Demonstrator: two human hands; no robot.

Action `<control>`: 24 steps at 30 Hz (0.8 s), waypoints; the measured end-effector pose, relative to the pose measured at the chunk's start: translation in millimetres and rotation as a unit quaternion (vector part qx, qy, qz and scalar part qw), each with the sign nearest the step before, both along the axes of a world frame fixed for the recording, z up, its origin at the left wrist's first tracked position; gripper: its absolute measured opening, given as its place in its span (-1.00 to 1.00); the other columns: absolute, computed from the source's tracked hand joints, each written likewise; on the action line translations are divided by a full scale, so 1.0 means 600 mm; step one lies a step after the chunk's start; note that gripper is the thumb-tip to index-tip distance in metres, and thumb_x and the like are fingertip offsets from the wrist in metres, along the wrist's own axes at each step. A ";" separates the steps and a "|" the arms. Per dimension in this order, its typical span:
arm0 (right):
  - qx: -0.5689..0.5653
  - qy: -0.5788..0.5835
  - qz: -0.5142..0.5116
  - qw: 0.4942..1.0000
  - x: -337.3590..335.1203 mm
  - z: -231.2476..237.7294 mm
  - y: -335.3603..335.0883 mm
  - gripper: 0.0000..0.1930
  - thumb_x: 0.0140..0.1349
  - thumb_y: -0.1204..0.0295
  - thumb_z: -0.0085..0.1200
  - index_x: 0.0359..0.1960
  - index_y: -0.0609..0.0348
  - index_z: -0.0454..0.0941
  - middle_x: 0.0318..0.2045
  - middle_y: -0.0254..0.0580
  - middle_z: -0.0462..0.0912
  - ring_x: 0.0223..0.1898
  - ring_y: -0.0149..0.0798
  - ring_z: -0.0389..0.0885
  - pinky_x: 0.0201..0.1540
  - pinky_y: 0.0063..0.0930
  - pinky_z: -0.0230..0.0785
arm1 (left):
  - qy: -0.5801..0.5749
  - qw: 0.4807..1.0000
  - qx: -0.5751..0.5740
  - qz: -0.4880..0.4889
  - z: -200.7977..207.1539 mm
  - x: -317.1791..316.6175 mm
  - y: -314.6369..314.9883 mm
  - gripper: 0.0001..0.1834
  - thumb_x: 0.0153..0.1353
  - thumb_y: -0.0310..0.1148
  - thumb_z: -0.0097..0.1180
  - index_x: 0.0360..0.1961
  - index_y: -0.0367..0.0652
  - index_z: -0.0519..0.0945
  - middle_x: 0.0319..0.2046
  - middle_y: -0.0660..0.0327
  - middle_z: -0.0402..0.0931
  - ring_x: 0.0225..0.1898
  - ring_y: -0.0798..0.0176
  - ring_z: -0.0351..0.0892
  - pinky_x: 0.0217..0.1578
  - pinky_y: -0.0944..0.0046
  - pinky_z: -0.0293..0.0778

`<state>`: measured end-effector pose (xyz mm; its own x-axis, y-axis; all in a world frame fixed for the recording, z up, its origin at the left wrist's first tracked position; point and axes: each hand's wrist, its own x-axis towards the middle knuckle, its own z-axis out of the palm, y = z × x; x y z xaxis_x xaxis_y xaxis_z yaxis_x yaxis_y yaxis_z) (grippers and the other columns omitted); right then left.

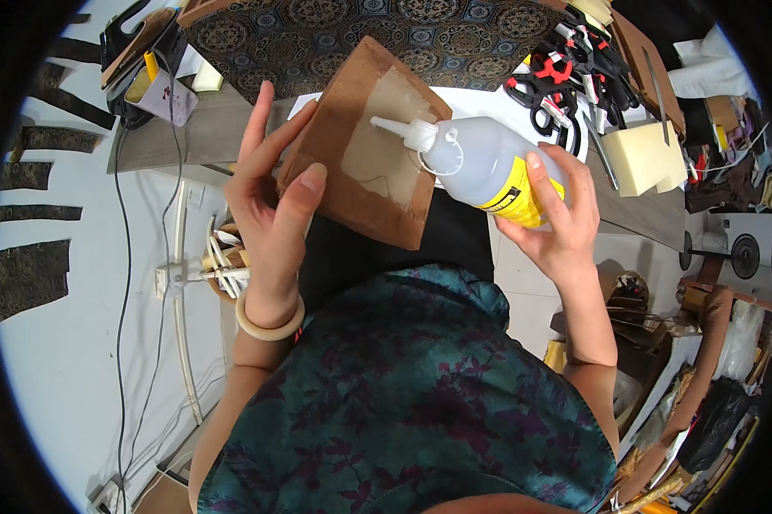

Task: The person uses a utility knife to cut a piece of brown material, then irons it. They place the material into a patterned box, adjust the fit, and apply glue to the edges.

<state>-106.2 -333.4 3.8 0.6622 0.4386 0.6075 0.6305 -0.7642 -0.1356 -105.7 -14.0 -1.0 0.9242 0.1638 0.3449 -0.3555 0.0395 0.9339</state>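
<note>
My left hand (pixel 274 193) grips a brown box-like piece (pixel 334 128) by its left edge, thumb on the upper face and fingers along the side. The piece is tilted, with a pale beige patch (pixel 386 137) in its middle and a thin line of something wet-looking low on that patch. In my right hand (pixel 566 206) lies a translucent squeeze bottle (pixel 480 154) with a yellow label. Its white nozzle (pixel 390 126) points left over the patch; whether the tip touches is hard to tell. A small cap hangs by a loop at the bottle's neck.
A dark patterned fabric-covered panel (pixel 369 47) stands behind on the grey table (pixel 206 128). Several black and red clamps (pixel 566 77) and a yellow foam block (pixel 647 158) lie at the right. A white cup (pixel 163 96) and cables are at the left.
</note>
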 end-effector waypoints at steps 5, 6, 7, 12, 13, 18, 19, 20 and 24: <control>-0.048 -0.031 0.029 0.998 0.016 0.025 -0.014 -0.05 -0.39 0.39 0.61 0.28 -0.07 0.60 0.12 0.10 0.57 0.05 0.08 0.60 -0.01 -0.09 0.47 | 0.024 0.998 -0.033 -0.037 -0.001 0.012 0.023 -0.38 0.10 -0.29 0.17 0.17 -0.45 0.65 0.51 -0.22 0.20 0.35 0.07 0.49 0.34 0.13 0.34; -0.060 -0.039 0.033 0.997 0.019 0.032 -0.018 -0.05 -0.39 0.40 0.61 0.27 -0.07 0.61 0.12 0.10 0.57 0.05 0.07 0.60 -0.01 -0.09 0.46 | 0.036 0.997 -0.051 -0.052 0.002 0.015 0.026 -0.37 0.09 -0.28 0.15 0.17 -0.47 0.65 0.49 -0.23 0.23 0.34 0.07 0.51 0.34 0.13 0.34; -0.068 -0.049 0.036 0.996 0.023 0.037 -0.020 -0.09 -0.36 0.41 0.60 0.26 -0.09 0.62 0.12 0.09 0.56 0.06 0.08 0.60 0.00 -0.08 0.47 | 0.048 0.994 -0.070 -0.065 0.005 0.018 0.028 -0.36 0.08 -0.28 0.13 0.16 -0.49 0.65 0.48 -0.23 0.25 0.32 0.07 0.52 0.34 0.14 0.34; -0.123 -0.082 0.079 0.986 0.049 0.070 -0.041 -0.10 -0.31 0.44 0.57 0.28 -0.12 0.59 0.13 0.10 0.58 0.06 0.12 0.62 0.00 -0.10 0.50 | 0.095 0.976 -0.126 -0.148 0.010 0.037 0.050 -0.29 0.13 -0.23 0.04 0.21 -0.59 0.56 0.39 -0.23 0.39 0.26 0.07 0.57 0.30 0.17 0.39; -0.127 -0.074 0.095 0.985 0.057 0.078 -0.048 -0.10 -0.30 0.44 0.57 0.28 -0.11 0.59 0.13 0.10 0.58 0.06 0.12 0.62 0.00 -0.10 0.50 | 0.126 0.963 -0.107 -0.214 0.020 0.045 0.059 -0.24 0.20 -0.16 -0.02 0.31 -0.57 0.48 0.30 -0.18 0.50 0.23 0.09 0.59 0.27 0.21 0.40; -0.145 -0.082 0.113 0.980 0.087 0.092 -0.065 -0.10 -0.25 0.47 0.59 0.30 -0.09 0.55 0.13 0.09 0.58 0.07 0.12 0.63 0.01 -0.06 0.52 | 0.189 0.933 -0.198 -0.232 0.025 0.055 0.043 -0.23 0.30 -0.07 -0.09 0.34 -0.54 0.45 0.20 -0.13 0.58 0.18 0.11 0.61 0.26 0.22 0.40; -0.148 -0.080 0.109 0.980 0.089 0.092 -0.068 -0.07 -0.25 0.46 0.60 0.33 -0.09 0.52 0.13 0.09 0.58 0.07 0.13 0.63 0.01 -0.05 0.54 | 0.190 0.937 -0.185 -0.227 0.022 0.063 0.046 -0.24 0.30 -0.07 -0.08 0.32 -0.53 0.47 0.18 -0.12 0.60 0.16 0.11 0.63 0.24 0.22 0.42; -0.146 -0.068 0.105 0.981 0.090 0.091 -0.071 -0.05 -0.24 0.43 0.62 0.35 -0.06 0.49 0.13 0.14 0.57 0.08 0.15 0.63 0.04 -0.05 0.55 | 0.194 0.936 -0.188 -0.226 0.018 0.069 0.050 -0.26 0.30 -0.07 -0.07 0.29 -0.52 0.48 0.15 -0.11 0.61 0.14 0.11 0.64 0.21 0.22 0.44; -0.092 -0.016 0.102 0.990 0.092 0.079 -0.074 -0.03 -0.24 0.41 0.63 0.36 0.00 0.46 0.14 0.16 0.57 0.09 0.15 0.64 0.08 -0.07 0.58 | 0.216 0.916 -0.242 -0.236 -0.020 0.088 0.071 -0.33 0.30 -0.05 -0.03 0.18 -0.47 0.55 0.04 -0.08 0.66 0.04 0.10 0.67 0.10 0.20 0.51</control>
<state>-50.9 -377.6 51.3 0.5295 0.6664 0.5249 0.7763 -0.6301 0.0168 -53.0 28.6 -12.7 0.9649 -0.2511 -0.0764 0.2051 0.5398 0.8164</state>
